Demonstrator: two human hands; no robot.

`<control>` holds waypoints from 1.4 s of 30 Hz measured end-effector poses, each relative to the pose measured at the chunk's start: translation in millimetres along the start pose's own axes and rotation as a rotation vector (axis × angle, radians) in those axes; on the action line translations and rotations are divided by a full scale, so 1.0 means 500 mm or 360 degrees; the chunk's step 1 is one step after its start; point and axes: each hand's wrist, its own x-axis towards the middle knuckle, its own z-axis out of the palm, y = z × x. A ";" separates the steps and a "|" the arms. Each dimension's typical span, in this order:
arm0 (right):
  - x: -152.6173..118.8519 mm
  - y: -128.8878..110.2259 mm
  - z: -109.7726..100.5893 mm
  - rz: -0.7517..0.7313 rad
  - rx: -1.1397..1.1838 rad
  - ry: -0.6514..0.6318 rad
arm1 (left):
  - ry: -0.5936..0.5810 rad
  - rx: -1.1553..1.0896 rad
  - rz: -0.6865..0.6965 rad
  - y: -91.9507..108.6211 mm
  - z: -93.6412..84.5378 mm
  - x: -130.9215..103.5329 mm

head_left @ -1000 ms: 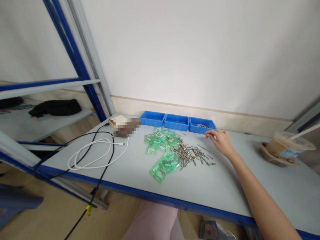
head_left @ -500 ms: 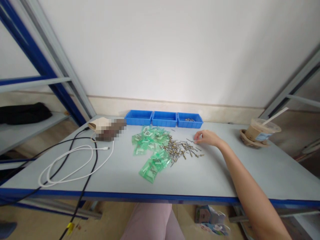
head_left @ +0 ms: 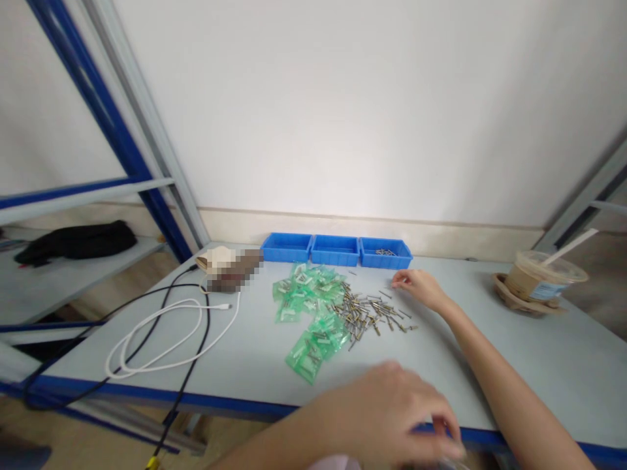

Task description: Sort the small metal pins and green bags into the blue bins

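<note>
My right hand (head_left: 418,287) hovers over the table just right of a pile of screw-like metal pins (head_left: 360,316), silver with brassy parts. Its fingertips are drawn together; whatever they may hold is hidden. A loose pin (head_left: 385,295) lies just below those fingertips. My left hand (head_left: 386,408) is low in front, over the table's front edge, with thumb and fingers curved and smeared by motion. Left of the pile lie several green plastic packets (head_left: 306,352) with pins and white pieces inside. Behind stands a blue bin (head_left: 385,262) holding some pins.
Two more blue bins, the left bin (head_left: 287,256) and the middle bin (head_left: 336,259), line the wall. A white cable (head_left: 161,371) and black cables cross the table's left side. A drink cup (head_left: 536,287) with a stick sits in a cardboard holder at right.
My left hand has come into view from below, reaching rightward. My right hand stays close to the pins' right side, slightly lifted toward the right bin. The camera view has shifted.
</note>
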 end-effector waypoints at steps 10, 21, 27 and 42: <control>0.008 -0.091 0.054 -0.0030 0.1289 -0.0096 | 0.0337 0.1428 -0.0228 -0.302 -0.065 0.035; -0.011 -0.113 0.052 -0.0196 0.0942 -0.0009 | 0.0566 0.1116 -0.0365 -0.307 -0.052 0.020; -0.031 -0.134 0.034 -0.0373 0.0254 0.0184 | 0.0661 0.0743 -0.0516 -0.304 -0.050 0.020; -0.039 -0.138 0.028 -0.0581 -0.0170 0.0205 | 0.0634 0.0713 -0.0452 -0.310 -0.050 0.018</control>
